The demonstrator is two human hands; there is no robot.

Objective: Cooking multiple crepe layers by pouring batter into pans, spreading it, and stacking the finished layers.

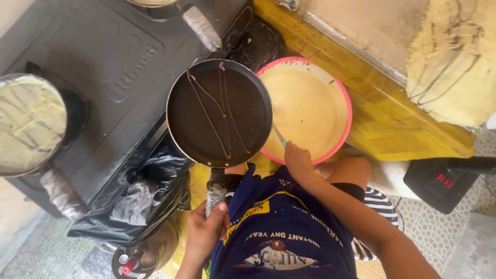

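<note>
**Dark pan held off the stove, beside the batter bowl**

The frying pan [219, 112], streaked with thin brown lines, is held level by the left hand [205, 230], clenched round its wrapped handle, just beside the pink-rimmed bowl [345, 95] of pale batter, close for a short transfer. The right hand [298, 159] grips a thin utensil [279, 137] dipped into it. Apron print: yellow band, blue oval. Yellow tabletop [392, 124] below.
</note>
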